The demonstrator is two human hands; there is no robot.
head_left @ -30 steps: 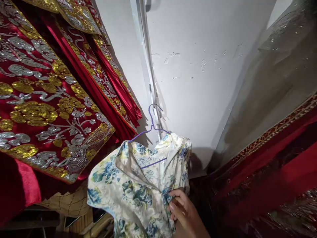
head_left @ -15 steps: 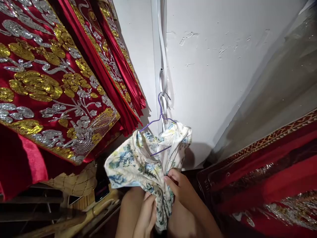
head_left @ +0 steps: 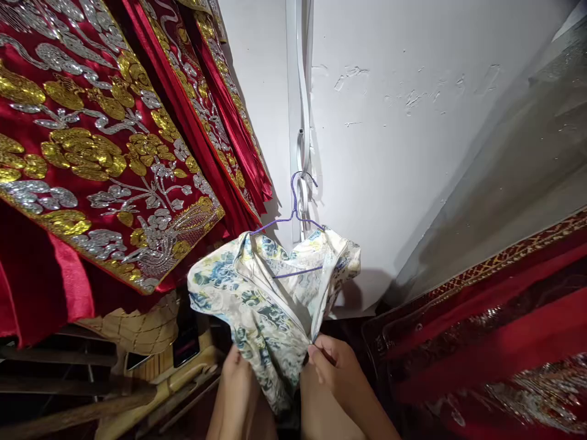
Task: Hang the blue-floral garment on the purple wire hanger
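A white floral top with blue, green and yellow print hangs from a purple wire hanger. My right hand has its thumb and fingers pinched on the front edge, at the bottom of the V-shaped neckline. At the garment's left side, lower down, my left hand is closed on the cloth, its fingertips partly hidden by it. The hanger's hook is up by a white metal strip with loops on the wall. My bare knees lie under the garment.
Red satin cloths with gold and silver sequins hang at the left. Below them are a wooden chair and a dark phone-like object. More red embellished fabric, apparently under clear plastic, stands at the right.
My left hand has shifted left and spread the garment's front wider, so it hangs less bunched. My right hand has moved slightly down, keeping its pinch on the front edge.
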